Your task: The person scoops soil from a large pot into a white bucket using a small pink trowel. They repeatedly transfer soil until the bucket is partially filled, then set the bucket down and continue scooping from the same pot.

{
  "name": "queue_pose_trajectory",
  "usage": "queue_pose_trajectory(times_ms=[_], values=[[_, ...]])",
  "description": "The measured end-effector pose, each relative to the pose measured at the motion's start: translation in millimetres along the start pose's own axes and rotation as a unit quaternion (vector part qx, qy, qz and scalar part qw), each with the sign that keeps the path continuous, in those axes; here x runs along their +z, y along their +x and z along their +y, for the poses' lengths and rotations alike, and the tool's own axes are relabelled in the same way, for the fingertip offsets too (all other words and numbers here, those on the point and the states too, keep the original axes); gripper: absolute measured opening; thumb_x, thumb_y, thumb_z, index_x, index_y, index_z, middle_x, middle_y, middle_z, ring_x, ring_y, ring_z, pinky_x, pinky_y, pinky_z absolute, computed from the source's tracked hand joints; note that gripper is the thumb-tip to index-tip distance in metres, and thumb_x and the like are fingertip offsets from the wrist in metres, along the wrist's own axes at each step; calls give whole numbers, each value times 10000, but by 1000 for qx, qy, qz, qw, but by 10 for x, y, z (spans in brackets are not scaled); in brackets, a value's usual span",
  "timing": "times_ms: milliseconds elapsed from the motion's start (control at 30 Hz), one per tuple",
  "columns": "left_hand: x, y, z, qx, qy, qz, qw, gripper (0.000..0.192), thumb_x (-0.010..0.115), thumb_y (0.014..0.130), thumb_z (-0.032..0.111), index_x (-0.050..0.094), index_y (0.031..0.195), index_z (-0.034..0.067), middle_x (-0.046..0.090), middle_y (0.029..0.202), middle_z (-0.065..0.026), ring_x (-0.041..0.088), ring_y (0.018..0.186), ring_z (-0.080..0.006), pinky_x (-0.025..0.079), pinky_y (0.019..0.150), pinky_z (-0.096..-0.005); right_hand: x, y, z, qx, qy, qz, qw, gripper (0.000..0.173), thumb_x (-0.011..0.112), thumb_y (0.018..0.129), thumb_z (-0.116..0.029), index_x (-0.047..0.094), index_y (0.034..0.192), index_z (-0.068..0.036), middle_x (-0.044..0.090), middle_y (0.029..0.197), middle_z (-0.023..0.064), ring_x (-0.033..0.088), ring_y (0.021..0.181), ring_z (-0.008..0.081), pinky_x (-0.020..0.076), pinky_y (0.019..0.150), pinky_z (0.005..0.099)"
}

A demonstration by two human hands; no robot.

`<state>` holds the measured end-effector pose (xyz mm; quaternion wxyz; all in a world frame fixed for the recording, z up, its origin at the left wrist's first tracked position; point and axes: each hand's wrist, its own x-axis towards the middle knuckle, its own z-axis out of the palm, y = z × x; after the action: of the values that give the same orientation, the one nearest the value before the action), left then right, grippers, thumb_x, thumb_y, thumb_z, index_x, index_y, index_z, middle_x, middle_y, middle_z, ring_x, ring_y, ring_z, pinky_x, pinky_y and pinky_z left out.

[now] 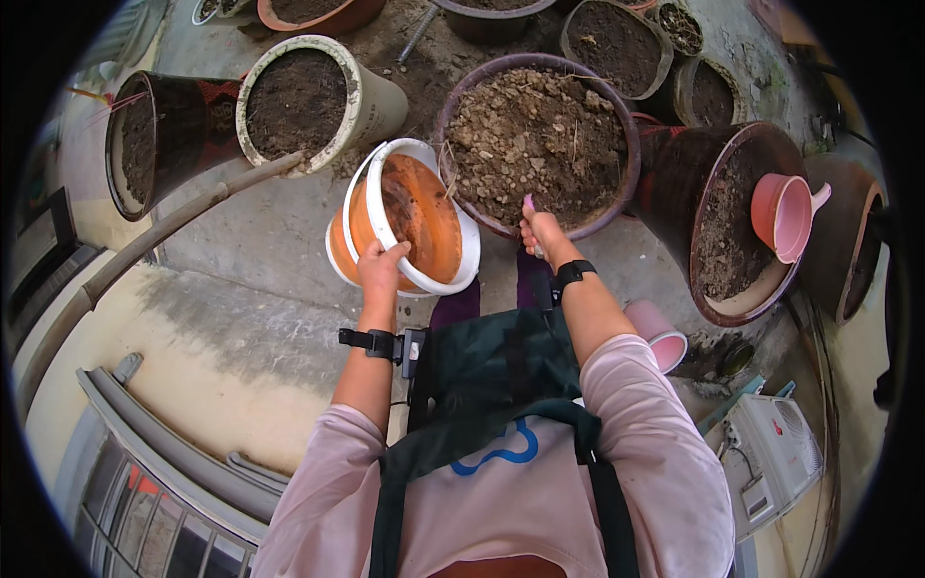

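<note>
My left hand grips the white rim of an orange plastic bucket, which tilts so that its soil-stained inside shows. To its right stands a large round purple-brown pot filled with lumpy soil and bits of dry straw. At this pot's near rim, my right hand is closed around the handle of a small tool; a pink part shows above the fist and a pale end below it. The tool's working end cannot be made out.
Soil-filled pots surround the work: a pale green one, a dark glazed jar with a pink dipper on it, and another jar at left. A bamboo pole crosses the left side. A pink container lies near my right elbow.
</note>
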<state>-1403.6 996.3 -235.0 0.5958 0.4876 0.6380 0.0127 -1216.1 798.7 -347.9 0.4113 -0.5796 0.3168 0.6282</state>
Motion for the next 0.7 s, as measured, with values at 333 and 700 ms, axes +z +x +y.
queue_pose_trajectory(times_ms=[333, 700], values=[[90, -36, 43, 8, -16, -3, 1000, 73, 628, 694, 92, 579, 733, 55, 544, 612, 7, 482, 472, -68, 371, 416, -181, -105, -152, -46, -88, -48, -39, 994, 253, 554, 829, -207, 372, 700, -87, 366, 488, 8, 299, 337, 115, 263, 335, 296], [80, -24, -2, -1, -2, -6, 1000, 80, 630, 694, 92, 580, 746, 57, 548, 621, 9, 481, 476, -65, 364, 410, -180, -366, -275, 199, -132, -50, -55, 988, 257, 567, 819, -209, 357, 709, -107, 340, 444, 0, 301, 302, 115, 238, 304, 296]])
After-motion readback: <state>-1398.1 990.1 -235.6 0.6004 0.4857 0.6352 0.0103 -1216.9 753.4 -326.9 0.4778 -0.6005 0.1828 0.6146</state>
